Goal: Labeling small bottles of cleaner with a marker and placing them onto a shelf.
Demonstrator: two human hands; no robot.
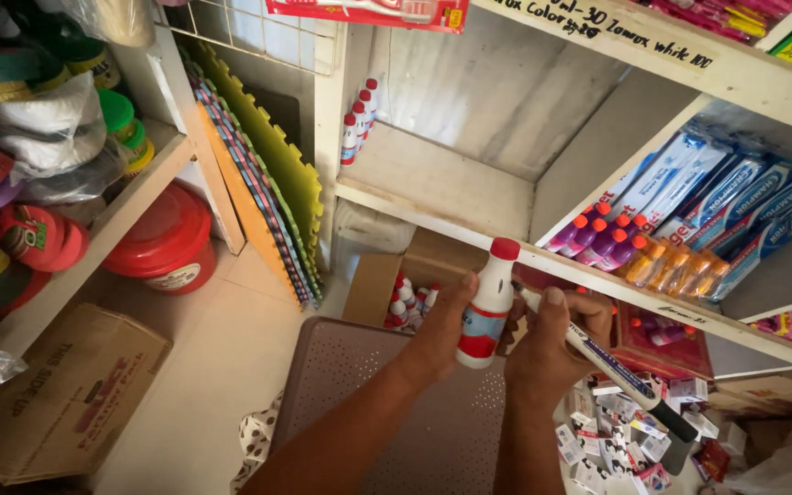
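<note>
My left hand (pixel 442 332) grips a small white bottle (pixel 488 307) with a red cap and a red and blue label, held upright in front of the shelf edge. My right hand (pixel 556 344) holds a long marker pen (pixel 616 371), its tip touching the bottle's neck and its dark cap end pointing down to the right. Both hands hover over a brown perforated stool top (pixel 378 403).
An open cardboard box (pixel 373 284) of similar bottles sits on the floor below the white shelf (pixel 433 179). A few more bottles (pixel 357 124) stand at the shelf's back left. Foam mats (pixel 268 183), a red tub (pixel 167 243), a flat carton (pixel 66 394) and small boxes (pixel 616 440) surround me.
</note>
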